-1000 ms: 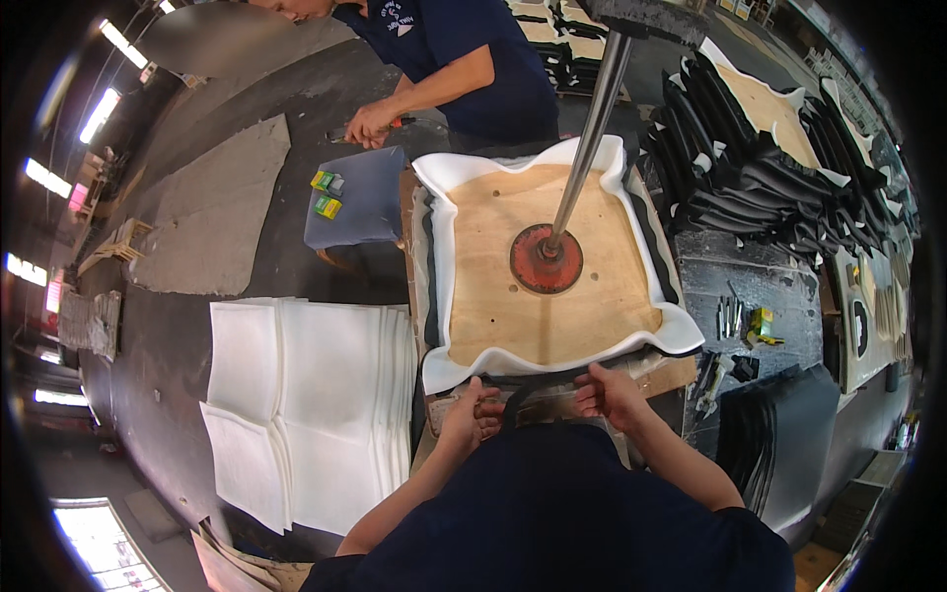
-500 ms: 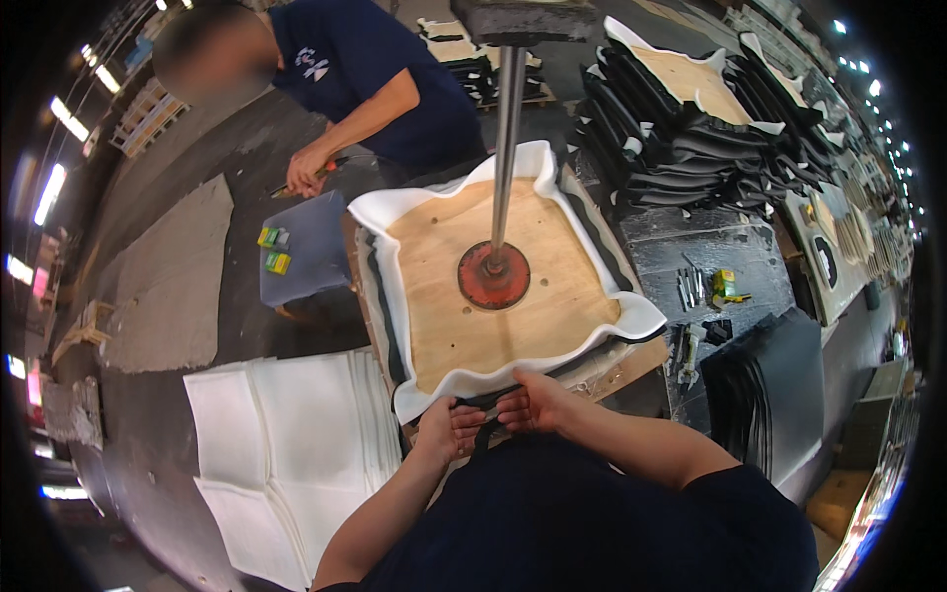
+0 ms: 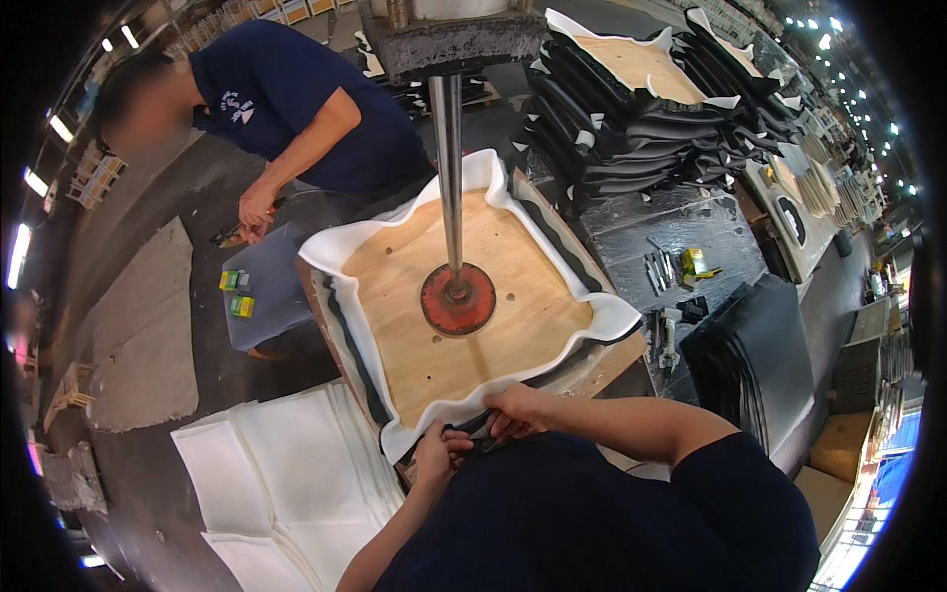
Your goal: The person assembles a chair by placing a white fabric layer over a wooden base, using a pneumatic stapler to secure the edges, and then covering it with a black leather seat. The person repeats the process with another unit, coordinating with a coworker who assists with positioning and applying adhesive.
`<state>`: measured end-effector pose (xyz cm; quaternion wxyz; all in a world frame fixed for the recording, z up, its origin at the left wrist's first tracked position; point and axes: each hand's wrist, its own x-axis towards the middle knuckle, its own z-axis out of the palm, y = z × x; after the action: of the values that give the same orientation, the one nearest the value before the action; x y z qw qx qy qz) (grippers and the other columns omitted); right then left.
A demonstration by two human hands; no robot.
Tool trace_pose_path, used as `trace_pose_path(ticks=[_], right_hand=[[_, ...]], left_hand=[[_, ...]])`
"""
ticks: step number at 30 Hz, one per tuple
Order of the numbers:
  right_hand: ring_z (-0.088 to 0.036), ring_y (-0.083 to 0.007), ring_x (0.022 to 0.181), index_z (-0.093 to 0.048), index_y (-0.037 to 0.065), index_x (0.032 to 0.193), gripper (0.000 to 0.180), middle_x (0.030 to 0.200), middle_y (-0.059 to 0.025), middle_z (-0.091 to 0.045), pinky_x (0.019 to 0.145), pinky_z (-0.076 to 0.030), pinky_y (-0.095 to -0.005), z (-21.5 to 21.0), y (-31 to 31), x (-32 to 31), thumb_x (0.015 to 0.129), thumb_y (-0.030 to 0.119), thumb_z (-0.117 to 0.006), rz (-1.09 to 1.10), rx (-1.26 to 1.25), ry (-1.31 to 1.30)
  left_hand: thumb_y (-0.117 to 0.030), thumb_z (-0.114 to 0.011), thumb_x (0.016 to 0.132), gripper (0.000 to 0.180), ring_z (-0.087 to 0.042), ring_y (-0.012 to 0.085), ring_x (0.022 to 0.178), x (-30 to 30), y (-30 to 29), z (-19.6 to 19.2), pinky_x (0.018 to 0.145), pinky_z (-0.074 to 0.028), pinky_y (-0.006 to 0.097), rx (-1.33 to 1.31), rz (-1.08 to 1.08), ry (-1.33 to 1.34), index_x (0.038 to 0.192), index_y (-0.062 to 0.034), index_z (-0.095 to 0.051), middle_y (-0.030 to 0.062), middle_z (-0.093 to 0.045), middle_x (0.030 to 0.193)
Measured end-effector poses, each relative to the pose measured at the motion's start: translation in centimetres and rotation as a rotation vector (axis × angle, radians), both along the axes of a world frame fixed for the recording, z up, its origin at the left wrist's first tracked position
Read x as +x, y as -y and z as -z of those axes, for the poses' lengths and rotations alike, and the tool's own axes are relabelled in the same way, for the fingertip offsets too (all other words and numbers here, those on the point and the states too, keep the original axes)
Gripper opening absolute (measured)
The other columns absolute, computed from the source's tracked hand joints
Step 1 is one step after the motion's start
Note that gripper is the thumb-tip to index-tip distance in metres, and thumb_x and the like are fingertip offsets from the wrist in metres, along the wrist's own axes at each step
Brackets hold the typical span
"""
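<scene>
Plywood panel (image 3: pixel 528 271), square: lying just beyond both hands, inside a white foam sheet (image 3: pixel 617 318) whose edges are curling up around it. Black cover (image 3: pixel 356 340): showing as a dark margin below the foam.

Left hand (image 3: pixel 433 456): closing narrow at the near edge, thumb and fingers pinching the black cover. Right hand (image 3: pixel 515 410): sitting just beside it, fingers curling narrow on the same dark edge, thumb touching the foam. Both are gripping there probably because that edge is lying nearest the body.

Red disc (image 3: pixel 444 315) on a steel rod (image 3: pixel 447 173): bearing on the panel beyond the hands, apparently keeping the layers from shifting.

White sheets (image 3: pixel 296 472): lying left of the left hand, seemingly for easy reach. Black sheets (image 3: pixel 755 350): standing well right of the right hand. Metal tools (image 3: pixel 661 268): lying beyond those sheets.
</scene>
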<state>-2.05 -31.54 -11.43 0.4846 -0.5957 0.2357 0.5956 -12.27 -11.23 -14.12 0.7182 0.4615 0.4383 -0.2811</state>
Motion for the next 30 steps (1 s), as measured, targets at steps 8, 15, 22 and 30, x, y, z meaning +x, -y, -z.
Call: trace_pose_path(ticks=[8,15,22,30], right_hand=[[-0.073,-0.0237,0.061,-0.077,-0.005,0.083,0.056,0.069,-0.0145,-0.076,0.063,-0.057,-0.0358,0.1,0.2,-3.1,0.113,0.040,-0.059,0.101,0.044,0.346],[-0.073,-0.0179,0.068,-0.079,-0.001,0.083,0.061,0.070,-0.0086,-0.078,0.068,-0.056,-0.0323,0.2,0.5,-4.1,0.114,0.045,-0.055,-0.019,0.024,0.594],[-0.073,-0.0168,0.068,-0.077,0.002,0.097,0.057,0.077,-0.0097,-0.078,0.061,-0.056,-0.0304,-0.3,3.1,-4.0,0.115,0.052,-0.056,0.117,0.179,0.394],[-0.075,-0.0243,0.067,-0.067,0.002,0.119,0.045,0.087,-0.0111,-0.076,0.056,-0.059,-0.0366,-1.5,15.1,-3.0,0.113,0.046,-0.062,0.669,0.018,0.305]], left_hand=[[-0.058,-0.044,0.114,0.074,-0.059,0.0194,0.053,-2.0,-0.7,-0.4,0.056,-0.044,0.031,0.203,0.035,0.174,0.084,0.0021,-0.075,0.0132,-0.069,0.062],[-0.053,-0.045,0.116,0.071,-0.067,0.0245,0.059,-2.8,-0.8,0.5,0.061,-0.053,0.035,0.222,-0.006,0.345,0.081,0.0030,-0.072,0.0170,-0.071,0.066],[-0.055,-0.048,0.115,0.062,-0.077,0.0332,0.078,-2.4,-0.8,0.8,0.071,-0.062,0.043,-0.153,-0.312,0.302,0.101,0.0014,-0.071,0.0177,-0.073,0.074],[-0.065,-0.049,0.113,0.071,-0.080,0.0360,0.094,-0.9,2.2,-0.6,0.085,-0.065,0.049,-0.498,0.019,0.089,0.140,-0.0026,-0.068,0.0150,-0.080,0.097]])
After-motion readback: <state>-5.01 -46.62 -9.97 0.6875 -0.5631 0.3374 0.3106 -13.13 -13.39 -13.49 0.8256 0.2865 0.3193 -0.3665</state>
